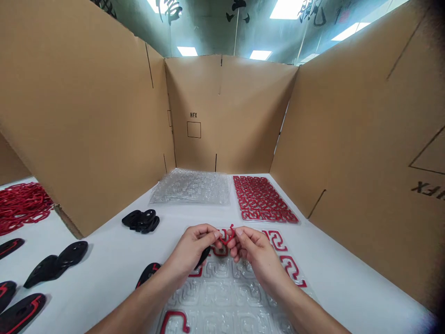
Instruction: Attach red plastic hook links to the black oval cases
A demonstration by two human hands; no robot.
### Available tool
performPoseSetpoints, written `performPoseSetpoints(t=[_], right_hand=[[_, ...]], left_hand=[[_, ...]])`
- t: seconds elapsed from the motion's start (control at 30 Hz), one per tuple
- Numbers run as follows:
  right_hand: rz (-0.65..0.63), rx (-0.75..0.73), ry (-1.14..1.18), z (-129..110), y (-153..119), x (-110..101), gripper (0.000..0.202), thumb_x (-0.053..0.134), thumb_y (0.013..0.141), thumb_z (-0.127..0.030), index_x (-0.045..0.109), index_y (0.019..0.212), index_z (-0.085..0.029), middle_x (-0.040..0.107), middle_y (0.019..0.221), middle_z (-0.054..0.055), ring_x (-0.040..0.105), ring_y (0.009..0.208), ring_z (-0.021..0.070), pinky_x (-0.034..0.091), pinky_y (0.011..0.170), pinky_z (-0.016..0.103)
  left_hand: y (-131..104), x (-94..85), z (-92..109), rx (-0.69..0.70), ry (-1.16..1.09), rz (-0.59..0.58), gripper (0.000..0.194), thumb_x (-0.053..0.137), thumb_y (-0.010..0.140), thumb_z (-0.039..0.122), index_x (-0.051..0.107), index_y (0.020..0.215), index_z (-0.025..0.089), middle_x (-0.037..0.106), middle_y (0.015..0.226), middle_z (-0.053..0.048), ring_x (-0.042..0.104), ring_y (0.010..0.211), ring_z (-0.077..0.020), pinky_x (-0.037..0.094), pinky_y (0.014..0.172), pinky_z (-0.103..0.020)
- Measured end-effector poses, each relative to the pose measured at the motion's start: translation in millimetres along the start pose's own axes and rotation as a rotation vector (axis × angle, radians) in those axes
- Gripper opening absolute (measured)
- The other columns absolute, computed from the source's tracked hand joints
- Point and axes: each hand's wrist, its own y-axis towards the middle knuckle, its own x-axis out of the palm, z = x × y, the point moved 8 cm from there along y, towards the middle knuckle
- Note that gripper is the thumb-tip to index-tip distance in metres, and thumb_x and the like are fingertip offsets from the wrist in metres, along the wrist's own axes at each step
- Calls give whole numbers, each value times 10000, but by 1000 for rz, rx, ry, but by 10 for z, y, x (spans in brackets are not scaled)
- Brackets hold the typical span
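Observation:
Between my two hands, above a clear moulded tray (219, 293), is a small red curved piece (226, 240). My left hand (195, 246) pinches its left end, and my right hand (255, 253) pinches its right end. A black part shows partly under my left hand. Red pieces (292, 270) lie in the tray's far and right pockets, and another red piece (175, 320) lies at its near left corner. Many of the middle pockets hold nothing.
Cardboard walls (232, 111) stand on three sides. Behind my hands lie stacked clear trays (191, 188) and a tray full of red pieces (264, 199). Black oval parts (141, 221) are on the left, with a red pile (24, 206) beyond the left wall.

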Motion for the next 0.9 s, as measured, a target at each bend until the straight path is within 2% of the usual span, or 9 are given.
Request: performPoseSetpoints(t=[0.4, 0.6, 0.83, 0.9], right_hand=[[0, -37, -63, -35, 3, 9, 396, 705, 758, -533, 655, 696, -144, 641, 637, 9, 532, 528, 93, 403, 491, 201], [-2, -34, -41, -23, 16, 4, 406, 732, 720, -548, 667, 716, -147, 647, 634, 9, 543, 528, 100, 409, 488, 205], [-5, -14, -22, 2, 9, -13, 404, 713, 744, -546, 698, 766, -142, 680, 692, 32, 579, 580, 117, 455, 535, 223], [-10, -13, -5, 2, 6, -10, 412, 693, 762, -546, 711, 809, -137, 689, 718, 43, 590, 601, 125, 462, 542, 229]], left_hand=[[-27, 6, 9, -32, -103, -8, 409, 694, 703, 536, 672, 669, 129, 650, 626, -6, 340, 323, -20, 186, 332, -185], [-25, 2, 4, -41, -120, -9, 370, 714, 687, 503, 663, 674, 137, 659, 626, -3, 338, 317, -22, 181, 329, -188], [-35, -31, 15, -55, -91, 14, 334, 734, 678, 467, 663, 755, 150, 708, 719, -23, 350, 354, -28, 200, 350, -182], [-41, -32, 27, -57, -75, 18, 314, 733, 682, 452, 663, 734, 150, 694, 689, -11, 338, 366, -32, 201, 355, -186]])
